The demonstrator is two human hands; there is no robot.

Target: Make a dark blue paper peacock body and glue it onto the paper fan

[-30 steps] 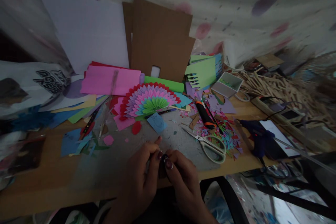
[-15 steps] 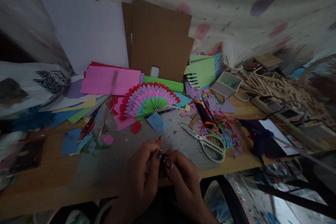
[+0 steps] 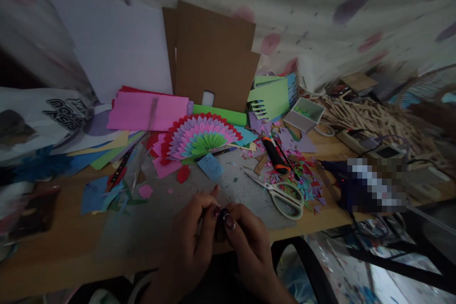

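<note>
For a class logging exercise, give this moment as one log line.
left hand: holding dark item; right hand: holding same; scissors: unheld; paper fan: beyond hands

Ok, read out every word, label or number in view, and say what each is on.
None can be read for certain.
White plastic bag: bold black lettering, too blurred to read.
Light-blue paper piece by the paper fan: faint marks, illegible.
Power strip: no legible markings.

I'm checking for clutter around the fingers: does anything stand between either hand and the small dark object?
Nothing visible does: the left hand and right hand hold the small dark object between them, partly hiding it. The blue paper piece lies beyond the hands and the scissors to the right, neither in between.
</note>
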